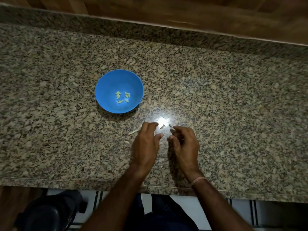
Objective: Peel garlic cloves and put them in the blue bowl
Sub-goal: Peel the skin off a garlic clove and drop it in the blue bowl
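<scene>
The left hand (146, 144) hangs over the granite counter (233, 97), fingers relaxed and holding nothing. The right hand (183, 145) has curled fingers; whether they pinch anything is unclear. Peeled garlic cloves (122, 97) lie in the blue bowl (113, 81) beyond the left hand. Skin scraps (135, 130) lie near the fingertips.

Speckled granite counter (233, 97); wood panel (200, 10) behind.

- Exposure: dim overall; the floor strip (275, 214) at the bottom edge falls near black.
- Glare: one white hotspot (163, 121) on the polished granite countertop (233, 105), washing out detail there.
- Shadow: dark, soft patch left of the right hand (184, 144).
- Blur: smeared wooden strip (166, 12) along the top.
- Distortion: counter edges bow toward the frame corners.
</scene>
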Demonstrator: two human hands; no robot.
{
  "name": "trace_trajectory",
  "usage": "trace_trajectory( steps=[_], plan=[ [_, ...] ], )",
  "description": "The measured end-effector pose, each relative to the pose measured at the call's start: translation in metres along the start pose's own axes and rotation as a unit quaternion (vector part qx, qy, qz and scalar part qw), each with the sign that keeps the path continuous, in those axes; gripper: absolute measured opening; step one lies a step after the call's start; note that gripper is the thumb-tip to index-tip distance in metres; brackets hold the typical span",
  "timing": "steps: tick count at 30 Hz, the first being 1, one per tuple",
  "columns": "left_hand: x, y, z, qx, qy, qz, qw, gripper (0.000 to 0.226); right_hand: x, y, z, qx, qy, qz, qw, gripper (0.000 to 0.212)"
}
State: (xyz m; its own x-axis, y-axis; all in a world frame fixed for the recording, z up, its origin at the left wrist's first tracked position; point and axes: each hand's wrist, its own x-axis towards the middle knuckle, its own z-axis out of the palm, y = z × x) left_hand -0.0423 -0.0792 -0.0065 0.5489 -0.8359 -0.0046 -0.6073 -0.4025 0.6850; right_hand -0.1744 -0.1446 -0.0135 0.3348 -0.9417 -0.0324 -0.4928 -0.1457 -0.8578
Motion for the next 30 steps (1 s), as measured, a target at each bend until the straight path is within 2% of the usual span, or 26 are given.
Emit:
trace_trajectory(
  steps=[4,9,12,15,21,23,26,30],
  plan=[
    [0.024,0.022,0.023,0.06,-0.022,-0.036,0.997,0.039,0.013,0.01,-0.007,-0.025,0.003,-0.012,1.0,0.031],
    [0.029,0.029,0.033,0.046,0.012,-0.078,0.996,0.007,0.028,0.019,-0.005,-0.065,-0.028,-0.039,0.997,0.031],
    [0.025,0.029,0.033,0.055,0.011,-0.087,0.995,0.01,0.038,0.018,0.001,-0.109,-0.052,-0.06,0.991,0.026],
    [0.009,0.028,0.026,0.057,0.014,-0.11,0.992,0.015,0.044,0.016,0.007,-0.131,-0.046,-0.096,0.986,0.004],
    [-0.025,0.021,0.009,-0.002,0.064,-0.147,0.987,0.017,0.042,0.013,0.011,-0.179,-0.034,-0.113,0.977,0.021],
    [-0.032,0.012,-0.001,-0.024,0.082,-0.178,0.98,0.019,0.032,0.007,0.017,-0.144,-0.033,-0.091,0.985,0.021],
    [-0.052,-0.011,-0.024,-0.074,0.126,-0.22,0.964,0.015,0.003,-0.021,0.036,-0.007,-0.073,-0.011,0.997,0.016],
    [-0.097,-0.061,-0.073,-0.104,0.21,-0.276,0.932,0.014,-0.059,-0.068,0.091,0.093,-0.168,0.029,0.981,0.011]
  ],
)
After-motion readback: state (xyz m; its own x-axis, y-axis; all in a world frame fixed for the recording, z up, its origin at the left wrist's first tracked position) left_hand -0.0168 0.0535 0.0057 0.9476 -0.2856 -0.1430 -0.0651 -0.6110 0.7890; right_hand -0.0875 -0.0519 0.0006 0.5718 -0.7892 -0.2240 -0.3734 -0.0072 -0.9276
